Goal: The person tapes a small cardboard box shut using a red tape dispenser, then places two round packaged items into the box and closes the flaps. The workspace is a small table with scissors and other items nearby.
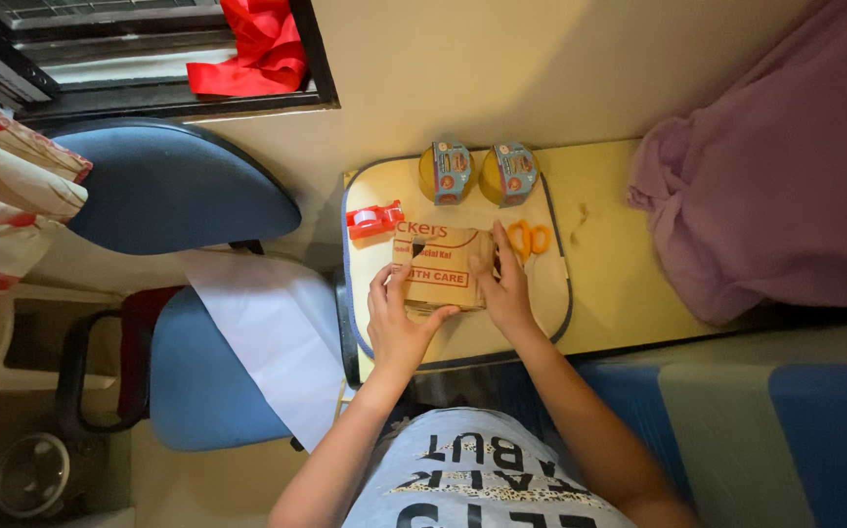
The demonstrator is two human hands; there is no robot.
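Observation:
A brown paper package [440,264] with red print lies on a small yellow tray-table [462,337]. My left hand [399,318] grips its left near edge, thumb on top. At the package's right side my right hand [506,288] presses down with the fingers spread over it. Orange-handled scissors [531,238] lie just right of my right hand. A red tape dispenser [374,219] sits at the package's far left corner. Two yellow tape rolls in blue wrappers [452,172], [509,172] stand at the tray's far edge.
A blue office chair [174,200] stands to the left with a white paper sheet [272,332] draped on its seat. A mauve cloth heap [765,186] lies to the right on the yellow surface [609,284]. Red fabric [257,49] hangs at the window.

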